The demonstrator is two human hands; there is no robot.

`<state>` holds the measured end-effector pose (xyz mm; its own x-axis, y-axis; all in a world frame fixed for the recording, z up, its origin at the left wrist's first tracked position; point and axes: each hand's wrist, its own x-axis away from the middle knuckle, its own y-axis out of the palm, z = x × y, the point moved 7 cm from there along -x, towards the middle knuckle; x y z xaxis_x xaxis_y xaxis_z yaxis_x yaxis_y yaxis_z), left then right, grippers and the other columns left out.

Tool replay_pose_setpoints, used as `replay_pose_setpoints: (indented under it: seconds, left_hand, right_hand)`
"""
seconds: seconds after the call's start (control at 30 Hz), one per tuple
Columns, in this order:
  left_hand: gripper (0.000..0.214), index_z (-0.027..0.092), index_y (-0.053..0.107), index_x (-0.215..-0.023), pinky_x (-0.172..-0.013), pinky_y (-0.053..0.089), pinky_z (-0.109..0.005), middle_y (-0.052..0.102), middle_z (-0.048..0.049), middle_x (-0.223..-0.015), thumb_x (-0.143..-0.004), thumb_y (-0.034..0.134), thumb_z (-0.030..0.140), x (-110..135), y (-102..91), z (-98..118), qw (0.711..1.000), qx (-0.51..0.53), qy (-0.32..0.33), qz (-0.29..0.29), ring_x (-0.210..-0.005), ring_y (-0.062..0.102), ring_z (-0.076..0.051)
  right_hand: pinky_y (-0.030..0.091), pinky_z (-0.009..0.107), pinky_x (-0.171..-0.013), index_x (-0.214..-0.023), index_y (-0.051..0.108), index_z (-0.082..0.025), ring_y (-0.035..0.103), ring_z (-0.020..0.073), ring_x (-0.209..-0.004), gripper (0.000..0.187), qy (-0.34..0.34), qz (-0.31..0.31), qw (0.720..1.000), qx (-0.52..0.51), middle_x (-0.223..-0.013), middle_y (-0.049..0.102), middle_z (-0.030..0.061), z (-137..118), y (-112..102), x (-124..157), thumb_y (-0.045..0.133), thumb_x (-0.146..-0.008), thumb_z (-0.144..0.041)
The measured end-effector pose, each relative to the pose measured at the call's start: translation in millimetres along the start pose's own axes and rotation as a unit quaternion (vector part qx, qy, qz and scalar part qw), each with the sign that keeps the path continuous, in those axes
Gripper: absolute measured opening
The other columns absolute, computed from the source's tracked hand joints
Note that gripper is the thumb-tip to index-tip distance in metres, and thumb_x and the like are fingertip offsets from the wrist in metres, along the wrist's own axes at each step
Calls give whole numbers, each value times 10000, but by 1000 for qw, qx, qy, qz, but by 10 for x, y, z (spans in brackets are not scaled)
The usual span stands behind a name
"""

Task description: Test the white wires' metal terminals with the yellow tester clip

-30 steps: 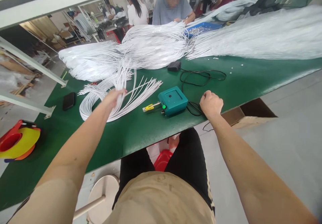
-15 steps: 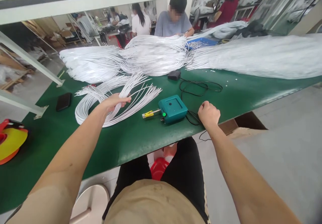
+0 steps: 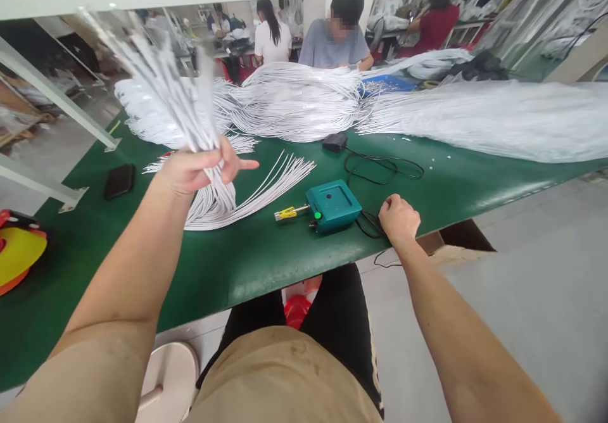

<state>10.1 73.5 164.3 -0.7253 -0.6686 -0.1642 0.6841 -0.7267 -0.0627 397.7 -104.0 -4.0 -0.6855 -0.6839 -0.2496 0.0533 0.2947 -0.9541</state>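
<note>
My left hand [image 3: 197,168] grips a bundle of thin white cords [image 3: 164,81] and holds it up above the green table [image 3: 266,255]; the cords fan upward, blurred by motion, and their lower ends trail down onto a loose pile of white cords [image 3: 256,192] on the table. My right hand [image 3: 399,219] rests as a fist at the table's near edge, beside a black cable [image 3: 380,168], just right of a small teal box [image 3: 333,204] with a yellow-handled tool [image 3: 289,212] sticking out of its left side.
Large heaps of white cords [image 3: 294,100] cover the far half of the table. A black phone [image 3: 118,180] lies at the left, a black adapter [image 3: 335,142] near the middle. A red and yellow reel [image 3: 16,252] sits far left. Several people work at the back. A stool [image 3: 166,378] stands below.
My left hand closed on a bundle of white cords and lifted it up off the table. My right hand stayed in a fist at the table's edge.
</note>
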Motion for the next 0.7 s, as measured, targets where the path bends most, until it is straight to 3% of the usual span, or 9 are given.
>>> replay_pose_setpoints:
  seconds: [0.07,0.17,0.27,0.33,0.43,0.5,0.57,0.63,0.7]
  left_hand:
    - [290,180,526,-593,-897,487,-595,425,19,-448,-738,666,389,62,233,-139,999,17,-43,-24,-519,550,-166]
    - [224,191,624,-747,-821,541,-544,487,11,-509,-734,684,407,280,550,-536,986,96,-136,19,-522,560,-167]
    - [256,192,653,-883,-798,580,-433,608,-4,-643,-715,734,368,552,913,-926,951,216,-219,-6,-527,564,-113]
    - [251,178,651,-902,-776,589,-356,634,-10,-680,-726,750,327,695,1034,-1101,928,276,-248,-10,-552,587,-91]
    - [266,147,651,-931,-747,595,-307,665,-33,-740,-731,764,282,836,1031,-1256,911,318,-264,15,-619,639,-99]
    - [281,126,653,-946,-738,596,-291,678,-45,-771,-733,769,267,896,1002,-1294,907,328,-261,27,-666,666,-114]
    - [285,108,658,-942,-722,597,-278,682,-49,-770,-728,776,255,945,986,-1299,906,335,-256,37,-679,676,-122]
    - [276,94,663,-925,-695,596,-271,681,-50,-753,-724,779,242,993,976,-1291,903,343,-253,48,-654,671,-119]
    - [254,87,666,-909,-680,594,-269,682,-51,-745,-728,775,229,1044,961,-1282,899,352,-252,61,-628,661,-112]
  right_hand:
    - [282,342,-682,-1026,595,-137,598,272,-902,273,3,-6,1000,-10,-984,669,165,0,-1,3,358,-924,-226]
    - [319,334,-699,-1037,609,-139,592,263,-917,270,4,-27,999,-33,-1015,666,163,16,-30,-38,391,-906,-230]
    - [366,313,-678,-951,659,-142,603,236,-834,225,8,-67,996,-66,-934,687,128,-33,-160,-83,479,-835,-213]
    - [400,305,-680,-899,686,-150,606,217,-790,217,8,-77,993,-91,-875,696,101,-202,-343,-25,500,-811,-221]
    - [433,292,-730,-950,700,-194,611,189,-813,329,-25,-43,985,-163,-892,701,60,-751,-724,306,411,-888,-337]
    - [443,287,-685,-835,712,-175,591,179,-715,380,-84,-72,919,-378,-767,678,57,-1290,-896,660,467,-871,-463]
    - [433,271,-635,-808,702,-182,541,141,-612,395,-111,-142,852,-491,-708,645,29,-1780,-942,1005,503,-852,-521]
    - [420,258,-607,-782,674,-184,511,120,-581,350,-110,-181,822,-529,-683,619,6,-2111,-927,1240,556,-829,-511]
    - [412,253,-592,-741,646,-183,498,114,-575,288,-108,-205,814,-533,-651,600,-8,-2297,-877,1366,623,-790,-466]
